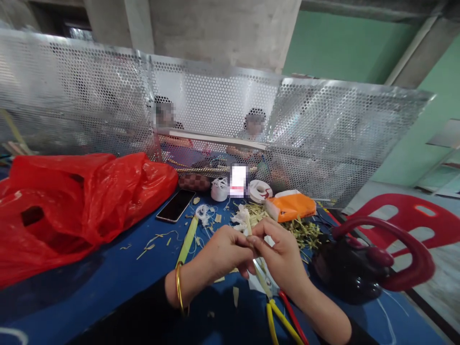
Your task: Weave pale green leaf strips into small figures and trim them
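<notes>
My left hand [228,248] and my right hand [279,249] meet over the middle of the blue table, fingers pinched together. Between their fingertips a narrow pale yellow strip, like a piece of dried leaf or straw, [247,223] points up and away from me; its lower end is hidden by the fingers. Below the hands lie scissors [265,282] with yellow handles, and a red handle [293,314] beside them. To the left rests a longer yellow-green strip [187,239], partly behind my left wrist. White crumpled material [240,216] sits just past the fingertips.
At left spreads a red plastic bag [143,191] near a phone [177,205]. Farther back stand white string [219,189], a ribbon spool [260,190] and an orange tissue pack [292,206]. A dark kettle [345,270] stands right. Two people sit behind the perforated metal screen [215,105].
</notes>
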`<state>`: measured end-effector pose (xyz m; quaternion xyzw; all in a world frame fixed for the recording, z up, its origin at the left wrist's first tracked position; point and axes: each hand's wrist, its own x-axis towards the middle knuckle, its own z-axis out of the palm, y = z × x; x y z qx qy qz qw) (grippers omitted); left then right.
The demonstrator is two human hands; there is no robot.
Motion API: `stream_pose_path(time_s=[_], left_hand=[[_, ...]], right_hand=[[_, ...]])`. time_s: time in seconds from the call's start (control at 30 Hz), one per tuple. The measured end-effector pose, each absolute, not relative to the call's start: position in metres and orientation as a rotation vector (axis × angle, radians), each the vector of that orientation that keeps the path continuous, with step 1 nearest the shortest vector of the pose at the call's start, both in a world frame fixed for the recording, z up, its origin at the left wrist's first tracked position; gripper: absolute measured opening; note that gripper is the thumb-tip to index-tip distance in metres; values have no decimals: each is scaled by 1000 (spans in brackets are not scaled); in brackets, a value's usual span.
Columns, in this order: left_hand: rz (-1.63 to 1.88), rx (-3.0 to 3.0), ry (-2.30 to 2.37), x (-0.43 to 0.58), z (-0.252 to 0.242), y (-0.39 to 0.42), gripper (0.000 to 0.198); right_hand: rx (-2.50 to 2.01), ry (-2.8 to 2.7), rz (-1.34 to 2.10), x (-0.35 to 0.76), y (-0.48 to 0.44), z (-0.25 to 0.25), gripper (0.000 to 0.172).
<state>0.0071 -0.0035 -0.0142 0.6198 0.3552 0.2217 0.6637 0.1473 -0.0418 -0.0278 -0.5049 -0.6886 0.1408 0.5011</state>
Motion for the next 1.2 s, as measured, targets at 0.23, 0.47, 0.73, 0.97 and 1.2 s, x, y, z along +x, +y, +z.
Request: stream_pose_path(time_s=[0.23, 0.47, 0.73, 0.97, 1.2], left_hand=[[476, 1321, 769, 9, -20, 0, 13], [610, 1136, 764, 6, -19, 7, 39], [596, 1181, 804, 4, -19, 7, 27], [650, 1084, 830, 4, -15, 8, 24], [835, 958, 782, 0, -10, 11, 23]], right_hand=[[-1226, -1700, 366, 151, -38, -28, 19], [-1305, -1824, 520, 184, -29, -11, 21], [-1367, -1932, 240, 184, -31, -12, 17], [-1358, -1835, -12, 180, -29, -19, 14], [-1428, -1661, 31, 191, -28, -15, 24]])
